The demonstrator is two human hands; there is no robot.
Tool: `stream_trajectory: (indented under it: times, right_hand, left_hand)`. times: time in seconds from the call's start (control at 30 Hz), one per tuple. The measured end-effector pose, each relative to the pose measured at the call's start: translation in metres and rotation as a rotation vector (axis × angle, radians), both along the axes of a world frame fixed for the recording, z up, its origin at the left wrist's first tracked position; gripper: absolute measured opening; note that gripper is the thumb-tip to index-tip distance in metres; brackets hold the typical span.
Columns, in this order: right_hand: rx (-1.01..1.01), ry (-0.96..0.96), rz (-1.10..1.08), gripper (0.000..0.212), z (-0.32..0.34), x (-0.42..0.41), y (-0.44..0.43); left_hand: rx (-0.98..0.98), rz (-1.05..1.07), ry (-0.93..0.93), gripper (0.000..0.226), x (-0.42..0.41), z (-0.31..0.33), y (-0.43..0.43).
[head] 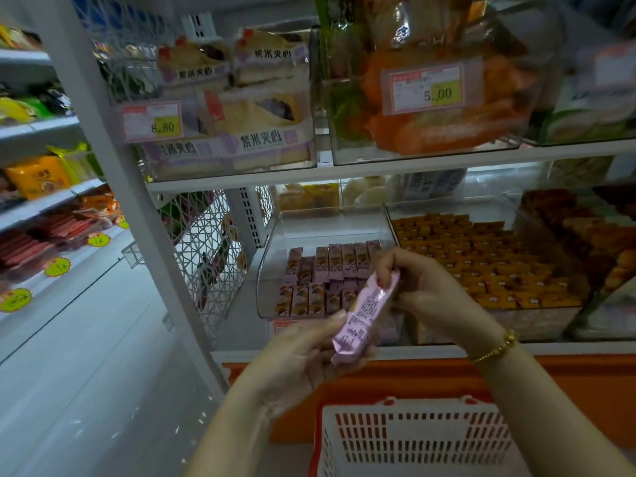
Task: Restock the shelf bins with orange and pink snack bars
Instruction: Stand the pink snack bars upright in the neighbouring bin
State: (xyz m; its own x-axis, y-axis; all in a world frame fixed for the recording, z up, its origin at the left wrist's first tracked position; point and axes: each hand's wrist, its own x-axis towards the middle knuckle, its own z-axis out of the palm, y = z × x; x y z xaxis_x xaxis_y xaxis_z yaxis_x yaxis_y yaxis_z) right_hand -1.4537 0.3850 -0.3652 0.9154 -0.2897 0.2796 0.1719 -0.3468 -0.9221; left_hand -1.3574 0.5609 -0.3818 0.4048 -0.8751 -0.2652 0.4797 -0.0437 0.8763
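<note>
Holding one pink snack bar (364, 315) between both hands, close together, facing the shelf. Cradling its lower end in the left hand (303, 356), thumb pressed on the wrapper. Pinching its upper end in the curled fingers of the right hand (423, 290). Lies slantwise: long axis rising from the left hand up and away to the right hand, printed side up. Straight beyond both hands: clear bin (270, 287) of pink bars (337, 266), standing on end in rows. Beyond and out past the right hand: bin (537, 323) of orange bars (481, 256), looking nearly full. Below the wrists: red-and-white basket (406, 406). Likely next: tipping the bar upright, then a short reach forward, right hand nearer the pink bin, upper end already leading.
</note>
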Motion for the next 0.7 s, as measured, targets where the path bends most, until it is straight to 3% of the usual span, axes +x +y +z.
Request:
stream_trajectory:
  times: [0.1,0.17,0.23,0.27,0.33,0.47,0.57,0.7]
  right_hand:
    - [0.119,-0.024,-0.12,0.039,-0.003,0.014,-0.005]
    - [0.336,-0.002,-0.236,0.03,-0.005,0.026,-0.012]
    - [0.53,0.107,-0.206,0.017,-0.001,0.036,-0.016]
    - [0.518,0.178,-0.167,0.02,-0.001,0.041,-0.018]
    - [0.38,0.275,-0.126,0.019,0.0,0.051,-0.018]
    - [0.252,0.177,-0.241,0.016,0.005,0.075,-0.023]
    - [-0.131,0.128,-0.4,0.023,0.002,0.097,-0.044]
    - [-0.441,0.418,-0.318,0.022,-0.012,0.125,-0.05]
  left_hand:
    - [0.056,0.109,-0.304,0.037,0.008,-0.005,-0.007]
    - [0.146,0.29,-0.561,0.024,0.009,-0.008,-0.012]
    - [0.159,0.425,-0.665,0.025,0.009,-0.01,-0.015]
    - [0.173,0.459,-0.701,0.033,0.009,-0.013,-0.018]
    - [0.199,0.469,-0.795,0.044,0.009,-0.016,-0.022]
    - [0.22,0.486,-1.029,0.036,0.018,-0.018,-0.028]
    - [0.407,0.424,-1.219,0.034,0.031,-0.026,-0.025]
    - [0.63,0.252,-1.349,0.029,0.044,-0.036,-0.018]
